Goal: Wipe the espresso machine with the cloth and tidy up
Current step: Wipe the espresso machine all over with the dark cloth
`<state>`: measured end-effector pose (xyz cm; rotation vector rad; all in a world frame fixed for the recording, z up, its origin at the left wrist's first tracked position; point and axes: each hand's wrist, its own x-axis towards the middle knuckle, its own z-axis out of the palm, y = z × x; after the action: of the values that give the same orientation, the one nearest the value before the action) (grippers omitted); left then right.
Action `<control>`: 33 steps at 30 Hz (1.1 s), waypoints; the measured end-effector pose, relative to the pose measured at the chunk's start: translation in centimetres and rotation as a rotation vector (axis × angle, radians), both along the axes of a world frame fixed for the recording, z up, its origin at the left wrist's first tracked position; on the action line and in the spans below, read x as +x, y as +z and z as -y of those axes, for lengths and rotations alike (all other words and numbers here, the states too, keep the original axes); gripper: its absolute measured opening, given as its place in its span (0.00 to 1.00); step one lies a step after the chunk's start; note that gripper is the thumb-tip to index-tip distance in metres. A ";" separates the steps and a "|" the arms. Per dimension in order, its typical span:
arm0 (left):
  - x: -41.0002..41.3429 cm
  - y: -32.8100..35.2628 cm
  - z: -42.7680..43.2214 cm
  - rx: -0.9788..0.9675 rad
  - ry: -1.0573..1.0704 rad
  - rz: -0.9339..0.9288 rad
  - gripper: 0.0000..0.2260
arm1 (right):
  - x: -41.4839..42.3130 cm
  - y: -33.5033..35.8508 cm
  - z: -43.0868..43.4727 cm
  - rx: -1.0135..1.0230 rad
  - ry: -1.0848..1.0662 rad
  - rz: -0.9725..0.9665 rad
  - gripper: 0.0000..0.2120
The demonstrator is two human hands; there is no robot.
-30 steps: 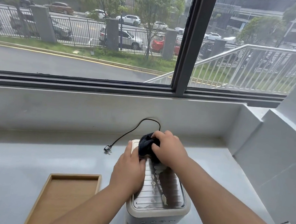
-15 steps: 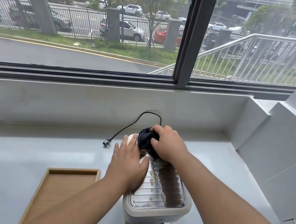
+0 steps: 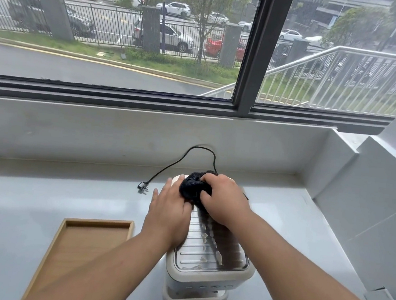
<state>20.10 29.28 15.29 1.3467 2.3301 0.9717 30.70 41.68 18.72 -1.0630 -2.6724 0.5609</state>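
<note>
Cloth (image 3: pixel 194 188) under right hand (image 3: pixel 226 199)

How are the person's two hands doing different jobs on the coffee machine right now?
The right hand is closed around a dark cloth, pressing it on the far end of the espresso machine top. The left hand holds nothing; it lies flat and open along the machine's left edge, apparently steadying it. The right sits farther from the person than the left. Both rest on the machine's top.
</note>
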 end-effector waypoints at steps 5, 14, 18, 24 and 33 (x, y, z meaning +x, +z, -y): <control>-0.3 0.1 0.1 0.046 0.038 0.035 0.26 | 0.4 0.5 1.3 -0.057 0.019 -0.016 0.09; -0.7 -1.3 0.2 -0.001 0.009 0.009 0.21 | 4.2 0.1 5.4 -0.126 0.050 0.029 0.06; -0.6 -1.3 0.2 -0.073 0.001 -0.098 0.17 | 5.9 0.2 6.9 -0.148 0.074 0.050 0.05; -0.1 -0.7 -0.5 -0.235 -0.008 -0.256 0.24 | 8.7 0.4 8.7 -0.214 0.112 0.092 0.07; 0.1 -1.4 -0.2 -0.210 -0.016 -0.261 0.26 | 10.3 0.9 8.3 -0.250 0.064 0.103 0.07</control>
<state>20.24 29.45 13.91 1.4760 2.5198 0.5540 41.03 33.39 19.67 -1.0989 -2.7877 0.8953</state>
